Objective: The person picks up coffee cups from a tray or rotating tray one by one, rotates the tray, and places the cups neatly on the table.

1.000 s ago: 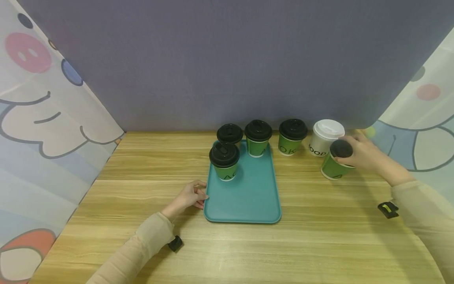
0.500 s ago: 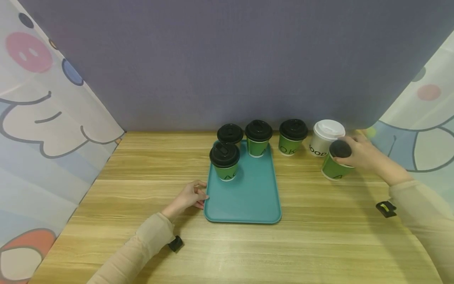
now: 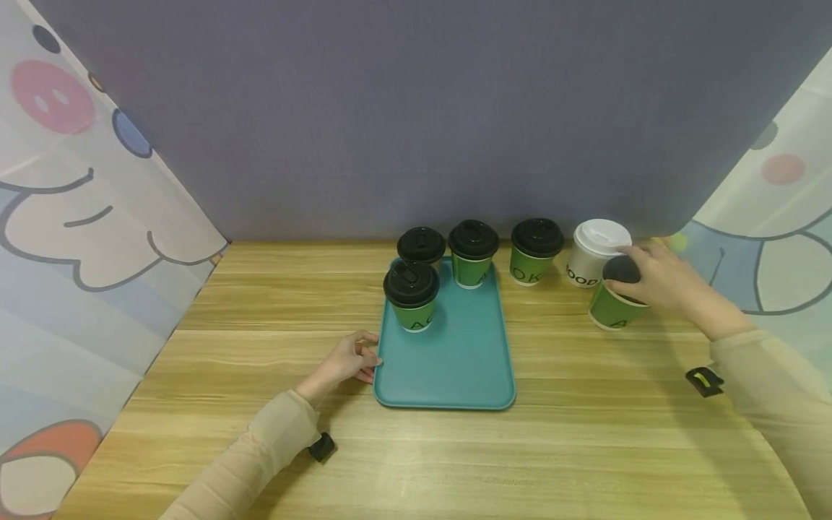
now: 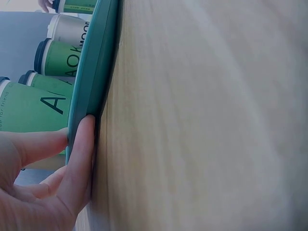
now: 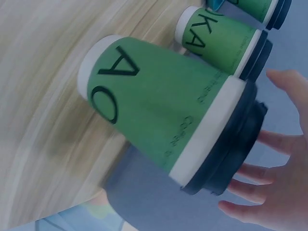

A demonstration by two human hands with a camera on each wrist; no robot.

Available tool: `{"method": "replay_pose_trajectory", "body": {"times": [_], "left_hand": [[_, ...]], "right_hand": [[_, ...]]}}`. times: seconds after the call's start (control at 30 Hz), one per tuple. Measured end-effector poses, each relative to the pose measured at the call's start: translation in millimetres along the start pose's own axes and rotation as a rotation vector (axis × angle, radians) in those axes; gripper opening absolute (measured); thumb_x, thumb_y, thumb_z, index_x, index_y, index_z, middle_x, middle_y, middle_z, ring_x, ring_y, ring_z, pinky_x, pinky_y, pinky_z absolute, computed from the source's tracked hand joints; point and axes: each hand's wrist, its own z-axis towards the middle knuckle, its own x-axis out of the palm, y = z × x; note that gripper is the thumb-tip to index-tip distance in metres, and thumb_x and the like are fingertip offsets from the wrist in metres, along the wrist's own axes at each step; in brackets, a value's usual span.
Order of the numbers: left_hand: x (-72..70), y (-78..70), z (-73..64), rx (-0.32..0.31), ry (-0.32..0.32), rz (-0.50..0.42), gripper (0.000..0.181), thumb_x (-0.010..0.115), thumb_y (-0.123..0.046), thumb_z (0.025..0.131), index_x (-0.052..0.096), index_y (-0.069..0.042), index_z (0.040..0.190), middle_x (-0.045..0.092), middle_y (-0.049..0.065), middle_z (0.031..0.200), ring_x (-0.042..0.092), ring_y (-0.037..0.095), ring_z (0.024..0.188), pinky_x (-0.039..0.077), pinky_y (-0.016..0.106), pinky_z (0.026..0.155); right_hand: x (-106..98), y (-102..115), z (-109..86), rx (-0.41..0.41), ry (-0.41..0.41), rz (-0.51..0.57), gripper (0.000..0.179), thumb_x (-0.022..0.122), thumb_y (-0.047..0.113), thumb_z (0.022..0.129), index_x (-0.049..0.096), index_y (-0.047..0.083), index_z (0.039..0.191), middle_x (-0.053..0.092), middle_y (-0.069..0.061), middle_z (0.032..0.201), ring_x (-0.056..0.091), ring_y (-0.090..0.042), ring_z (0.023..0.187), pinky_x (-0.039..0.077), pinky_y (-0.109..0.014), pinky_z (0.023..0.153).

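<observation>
My left hand (image 3: 347,359) pinches the left rim of a teal tray (image 3: 448,372); in the left wrist view its fingertips lie on both sides of the tray edge (image 4: 98,57). A green paper coffee cup (image 3: 614,309) with a black lid stands upright on the table at the right. Over that lid is my right hand (image 3: 669,285). The right wrist view shows its fingers (image 5: 255,192) spread beside the black lid (image 5: 231,144), the thumb held away from it. Three black-lidded coffee cups stand on the tray, one (image 3: 412,296) in front on the left, two (image 3: 473,253) behind.
Between tray and right hand stand another green coffee cup (image 3: 533,253) and a white cup (image 3: 591,256) with a white lid. A grey panel (image 3: 416,123) rises behind the wooden table (image 3: 273,289). Printed cartoon curtains (image 3: 58,289) hang at both sides.
My right hand has shifted slightly left over the cup's lid, covering more of it. The cup keeps its place. My left hand and the tray have not moved.
</observation>
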Motion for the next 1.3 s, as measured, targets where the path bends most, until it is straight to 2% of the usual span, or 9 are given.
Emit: {"method": "replay_pose_trajectory", "body": {"times": [0.13, 0.3, 0.4, 0.63, 0.77, 0.97, 1.13, 1.3], "left_hand": [[0.6, -0.6, -0.2, -0.002, -0.004, 0.002, 0.042, 0.055, 0.007, 0.080, 0.039, 0.009, 0.119, 0.054, 0.010, 0.071, 0.053, 0.015, 0.051, 0.055, 0.032, 0.051], [1.0, -1.1, -0.6, -0.002, -0.003, 0.001, 0.042, 0.054, 0.007, 0.080, 0.039, 0.009, 0.119, 0.054, 0.011, 0.071, 0.054, 0.015, 0.052, 0.055, 0.032, 0.051], [1.1, -1.2, -0.8, -0.004, -0.004, 0.000, 0.042, 0.055, 0.007, 0.080, 0.039, 0.009, 0.119, 0.054, 0.011, 0.072, 0.054, 0.015, 0.052, 0.055, 0.032, 0.051], [1.3, -0.8, -0.7, -0.007, -0.005, -0.004, 0.042, 0.055, 0.007, 0.080, 0.039, 0.009, 0.119, 0.053, 0.011, 0.071, 0.053, 0.015, 0.052, 0.055, 0.032, 0.051], [1.2, -0.1, 0.6, -0.013, -0.007, -0.003, 0.042, 0.055, 0.007, 0.080, 0.039, 0.009, 0.119, 0.054, 0.011, 0.072, 0.053, 0.015, 0.052, 0.055, 0.032, 0.051], [0.5, 0.8, 1.8, -0.020, -0.007, -0.001, 0.042, 0.055, 0.007, 0.080, 0.039, 0.008, 0.119, 0.054, 0.011, 0.073, 0.053, 0.016, 0.052, 0.055, 0.033, 0.051], [0.3, 0.9, 1.7, -0.014, -0.004, -0.003, 0.042, 0.055, 0.007, 0.080, 0.039, 0.008, 0.119, 0.054, 0.011, 0.072, 0.053, 0.016, 0.052, 0.055, 0.033, 0.050], [0.6, -0.3, 0.7, -0.015, -0.004, -0.002, 0.042, 0.055, 0.007, 0.080, 0.039, 0.008, 0.119, 0.054, 0.011, 0.072, 0.053, 0.015, 0.051, 0.055, 0.032, 0.050]], "right_hand": [[0, 7, 2.4, -0.052, -0.064, -0.052, 0.059, 0.068, 0.029, 0.074, 0.048, -0.008, 0.116, 0.047, -0.035, 0.109, 0.041, -0.048, 0.101, 0.034, -0.065, 0.080], [-2, 21, 5.7, -0.110, -0.099, -0.098, 0.057, 0.070, 0.025, 0.071, 0.051, -0.008, 0.114, 0.050, -0.035, 0.103, 0.048, -0.048, 0.093, 0.037, -0.060, 0.081], [-4, 30, 7.2, -0.117, -0.106, -0.127, 0.056, 0.069, 0.028, 0.072, 0.052, -0.004, 0.115, 0.052, -0.032, 0.103, 0.051, -0.046, 0.089, 0.039, -0.058, 0.078], [-1, 50, 12.7, -0.193, -0.134, -0.026, 0.049, 0.067, 0.023, 0.075, 0.052, -0.005, 0.113, 0.051, -0.030, 0.105, 0.050, -0.045, 0.091, 0.042, -0.056, 0.073], [4, 59, 17.2, -0.203, -0.132, 0.003, 0.048, 0.067, 0.023, 0.076, 0.053, -0.004, 0.113, 0.051, -0.028, 0.108, 0.049, -0.044, 0.095, 0.042, -0.057, 0.077], [9, 75, 25.0, -0.253, -0.131, 0.054, 0.046, 0.068, 0.021, 0.077, 0.054, -0.004, 0.113, 0.053, -0.024, 0.107, 0.051, -0.039, 0.095, 0.043, -0.050, 0.081], [13, 86, 31.4, -0.315, -0.158, 0.061, 0.044, 0.068, 0.019, 0.076, 0.056, -0.003, 0.111, 0.055, -0.022, 0.103, 0.054, -0.036, 0.088, 0.046, -0.048, 0.075], [16, 97, 36.8, -0.336, -0.143, 0.061, 0.042, 0.067, 0.021, 0.077, 0.056, -0.002, 0.111, 0.055, -0.022, 0.105, 0.053, -0.038, 0.093, 0.045, -0.050, 0.078]]}}
